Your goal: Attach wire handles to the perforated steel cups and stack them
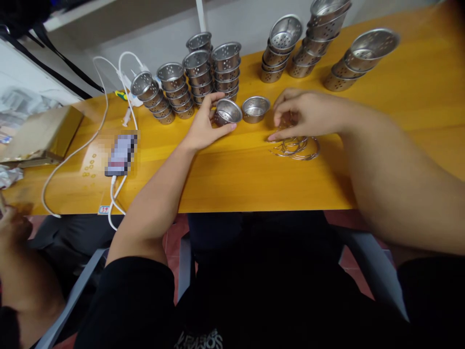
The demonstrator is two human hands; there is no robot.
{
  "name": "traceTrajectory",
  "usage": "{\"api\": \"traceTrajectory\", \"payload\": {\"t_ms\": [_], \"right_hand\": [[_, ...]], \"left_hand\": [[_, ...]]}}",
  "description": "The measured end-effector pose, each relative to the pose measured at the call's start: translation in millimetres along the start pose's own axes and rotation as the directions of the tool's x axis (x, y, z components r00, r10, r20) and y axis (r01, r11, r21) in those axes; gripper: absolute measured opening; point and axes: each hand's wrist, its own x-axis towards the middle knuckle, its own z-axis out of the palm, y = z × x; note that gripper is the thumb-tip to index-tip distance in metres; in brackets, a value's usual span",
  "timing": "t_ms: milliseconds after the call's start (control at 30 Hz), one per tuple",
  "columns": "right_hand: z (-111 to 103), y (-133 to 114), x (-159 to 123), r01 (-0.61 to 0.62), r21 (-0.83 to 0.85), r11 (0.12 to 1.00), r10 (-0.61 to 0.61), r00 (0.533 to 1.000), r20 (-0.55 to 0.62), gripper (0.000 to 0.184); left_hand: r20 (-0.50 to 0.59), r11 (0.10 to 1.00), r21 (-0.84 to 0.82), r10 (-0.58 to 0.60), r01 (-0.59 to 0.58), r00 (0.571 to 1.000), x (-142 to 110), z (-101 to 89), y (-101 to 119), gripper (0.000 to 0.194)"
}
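Note:
My left hand (pixel 205 127) grips a small perforated steel cup (pixel 227 113), tilted on its side on the yellow table (pixel 236 174). A second loose steel cup (pixel 255 108) stands upright just to its right. My right hand (pixel 303 115) reaches down with curled fingers onto a pile of thin wire rings (pixel 295 147), its fingertips touching the pile's left side. Whether a ring is pinched between them is hidden.
Stacks of perforated steel cups stand behind: left stacks (pixel 189 80), right stacks (pixel 308 48), far right (pixel 358 58). A phone (pixel 121 155) with white cables (pixel 109 97) lies left, beside a gold box (pixel 43 135). Another person's hand (pixel 14 232) is at lower left.

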Motion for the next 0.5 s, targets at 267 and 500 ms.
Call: {"api": "traceTrajectory", "payload": {"t_ms": [267,500], "right_hand": [[-4.6,-10.3,-1.9,-0.116,-0.067,0.991,0.124,0.982,0.142,0.045],[27.9,-3.3,12.6,-0.154,-0.011,0.988,0.145,0.954,-0.261,0.061]], "left_hand": [[-0.025,0.999,0.047,0.022,-0.02,0.999,1.1,-2.5,0.8,0.115],[-0.109,1.0,0.001,0.01,-0.01,0.994,6.7,-4.0,-3.6,0.111]]}}
